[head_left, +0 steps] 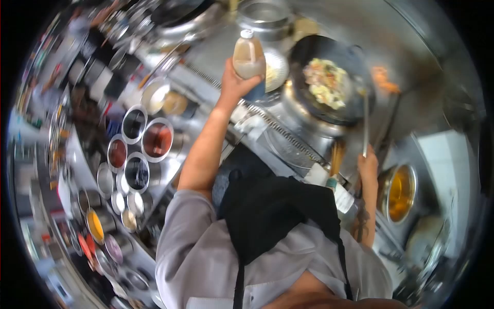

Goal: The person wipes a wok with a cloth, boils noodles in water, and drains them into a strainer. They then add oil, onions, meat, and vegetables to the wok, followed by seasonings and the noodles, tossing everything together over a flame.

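My left hand [235,82] is wrapped round a clear bottle [249,55] with a white cap and pale brownish contents, held up above the counter's edge. My right hand [368,165] grips the lower end of a long-handled metal cooking utensil [366,123]. The utensil's far end reaches into a dark wok [302,54] on the stove; blur hides whether that end is a ladle or a turner. In the wok lies a heap of chopped yellow, pale green and reddish food [327,82]. Partly behind the bottle is a white plate [278,69] with something pale yellow on it.
Left of my arm stand several round containers of sauces, one with red sauce [157,140]. A metal pot of amber liquid [400,193] is at my right. Orange pieces [384,80] lie beyond the wok. A metal pot [263,15] stands at the back. People are at work far left.
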`<state>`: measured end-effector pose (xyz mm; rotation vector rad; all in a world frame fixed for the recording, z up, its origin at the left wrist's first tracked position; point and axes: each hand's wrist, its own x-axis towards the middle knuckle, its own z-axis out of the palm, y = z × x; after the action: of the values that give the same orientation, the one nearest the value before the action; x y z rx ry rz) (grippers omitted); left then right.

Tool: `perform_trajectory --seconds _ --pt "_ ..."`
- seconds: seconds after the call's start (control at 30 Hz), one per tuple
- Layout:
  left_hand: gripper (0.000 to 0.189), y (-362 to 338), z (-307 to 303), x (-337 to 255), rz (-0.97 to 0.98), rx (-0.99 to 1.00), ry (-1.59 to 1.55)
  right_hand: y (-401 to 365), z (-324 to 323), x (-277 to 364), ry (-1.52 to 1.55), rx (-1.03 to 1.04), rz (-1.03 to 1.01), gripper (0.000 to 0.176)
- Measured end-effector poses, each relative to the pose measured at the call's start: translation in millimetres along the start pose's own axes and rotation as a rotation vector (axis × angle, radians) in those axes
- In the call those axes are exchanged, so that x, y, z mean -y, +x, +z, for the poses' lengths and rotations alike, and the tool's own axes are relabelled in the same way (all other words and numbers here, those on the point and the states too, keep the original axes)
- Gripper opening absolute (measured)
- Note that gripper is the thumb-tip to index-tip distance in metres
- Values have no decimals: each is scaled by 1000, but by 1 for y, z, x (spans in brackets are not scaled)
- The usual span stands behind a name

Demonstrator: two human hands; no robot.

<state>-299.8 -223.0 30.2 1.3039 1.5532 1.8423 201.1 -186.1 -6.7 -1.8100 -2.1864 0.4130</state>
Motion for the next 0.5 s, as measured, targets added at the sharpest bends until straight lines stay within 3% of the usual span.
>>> perform_trajectory --seconds 0.07,0.17,0.23,0.27,0.43,0.5 --pt "70 -27 -35 -27 -67 -100 -59 1 0 -2 96 -81 -56 46" --pt "73 -60 -102 -1 -65 -251 139 5 6 -1 296 -159 -82 47" --pt "71 -83 -133 15 29 -337 70 -7 -13 67 548 -138 139 48" --pt "70 -96 -145 16 34 -369 117 -2 0 65 669 -167 63 47" --pt "69 -131 -180 44 28 -427 323 -3 -18 170 798 39 -21 40" --pt "75 -138 -186 93 53 -461 421 -6 -11 216 877 162 -4 41"
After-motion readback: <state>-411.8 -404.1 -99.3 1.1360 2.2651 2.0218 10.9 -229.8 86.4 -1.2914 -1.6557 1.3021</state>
